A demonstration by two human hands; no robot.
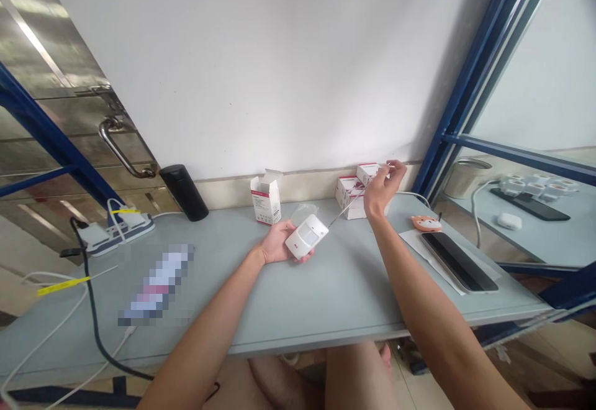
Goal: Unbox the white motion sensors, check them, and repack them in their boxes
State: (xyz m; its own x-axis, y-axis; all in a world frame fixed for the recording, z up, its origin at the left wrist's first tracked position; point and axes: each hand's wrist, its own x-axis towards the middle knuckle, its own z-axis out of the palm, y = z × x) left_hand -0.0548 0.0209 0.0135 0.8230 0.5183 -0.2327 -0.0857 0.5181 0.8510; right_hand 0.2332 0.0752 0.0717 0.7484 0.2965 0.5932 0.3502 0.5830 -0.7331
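Note:
My left hand [278, 242] grips a white plastic sensor unit [307, 236] just above the grey table [298, 298], near its middle. A thin metal antenna [347, 209] runs up and to the right from the unit. My right hand [382, 187] pinches the far end of that antenna, close to a stack of small red-and-white boxes [356, 189] by the wall.
An opened red-and-white box [266, 199] stands against the wall, with a black cylinder [184, 192] to its left. A power strip [121, 227] and cables lie at the left. A black phone [459, 261] and an orange case [426, 223] lie at the right.

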